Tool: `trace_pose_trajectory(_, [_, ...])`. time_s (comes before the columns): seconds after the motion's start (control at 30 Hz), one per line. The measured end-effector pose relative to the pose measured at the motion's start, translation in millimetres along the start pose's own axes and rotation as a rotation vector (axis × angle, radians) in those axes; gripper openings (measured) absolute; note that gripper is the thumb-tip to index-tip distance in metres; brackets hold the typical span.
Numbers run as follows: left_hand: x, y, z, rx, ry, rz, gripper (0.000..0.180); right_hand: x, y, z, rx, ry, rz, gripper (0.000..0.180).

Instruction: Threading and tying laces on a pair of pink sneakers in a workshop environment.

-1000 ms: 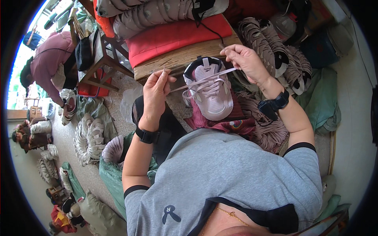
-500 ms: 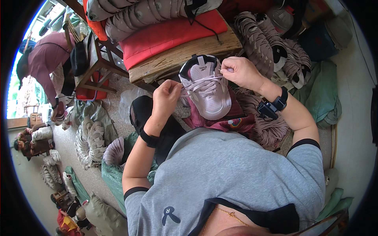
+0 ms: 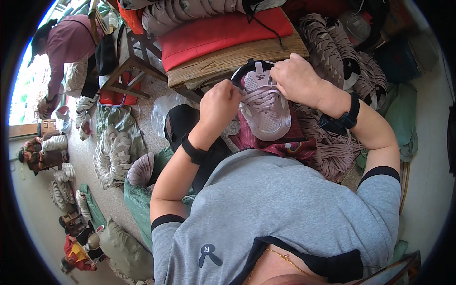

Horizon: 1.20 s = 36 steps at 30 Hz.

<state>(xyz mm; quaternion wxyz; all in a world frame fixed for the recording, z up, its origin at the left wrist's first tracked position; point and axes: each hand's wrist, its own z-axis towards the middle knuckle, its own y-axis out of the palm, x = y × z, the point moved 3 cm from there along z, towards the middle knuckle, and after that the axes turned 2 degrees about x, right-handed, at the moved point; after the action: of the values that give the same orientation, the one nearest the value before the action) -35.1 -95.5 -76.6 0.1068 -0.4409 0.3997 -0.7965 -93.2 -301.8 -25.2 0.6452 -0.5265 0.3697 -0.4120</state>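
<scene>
A pale pink sneaker (image 3: 267,124) lies on a dark red striped cloth (image 3: 297,130) at my lap, toe toward me, its black-lined opening against the wooden bench. Pale shoelaces (image 3: 265,100) criss-cross over its tongue, and one strand spans the upper part between my hands. On the left edge of the opening my left hand (image 3: 220,105) is closed, pinching a lace end. My right hand (image 3: 298,81) is closed at the opposite edge, knuckles up, on the other lace end. The fingers partly hide both ends.
Ahead stands a wooden bench (image 3: 223,59) with a red cushion (image 3: 223,38) and stacked shoe parts. Bundles of pinkish uppers (image 3: 327,52) lie to the right, loose laces (image 3: 332,152) below them. A person in pink (image 3: 71,40) bends at the far left. Green sacks (image 3: 137,204) lie nearby.
Both hands have shifted a little in toward the sneaker's opening and turned knuckles-up. The laces look drawn closer across the tongue. The person in pink has moved an arm.
</scene>
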Motion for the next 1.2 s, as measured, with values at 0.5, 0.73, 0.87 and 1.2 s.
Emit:
trace_pose_trajectory(0.5, [-13, -21, 41, -0.457, 0.232, -0.09, 0.022, 49, -1, 13, -0.384, 0.195, 0.552, 0.023])
trace_pose_trajectory(0.73, [-36, 19, 30, -0.366, -0.363, -0.539, 0.024, 39, 18, 16, -0.363, 0.28, 0.509, 0.031])
trace_pose_trajectory(0.87, [1, 8, 28, -0.235, -0.301, -0.822, 0.018, 45, 31, 19, -0.197, 0.45, 0.82, 0.029])
trace_pose_trajectory(1.2, [-99, 37, -48, -0.362, -0.679, -0.5, 0.028, 37, 53, -11, 0.251, 0.611, 1.21, 0.019])
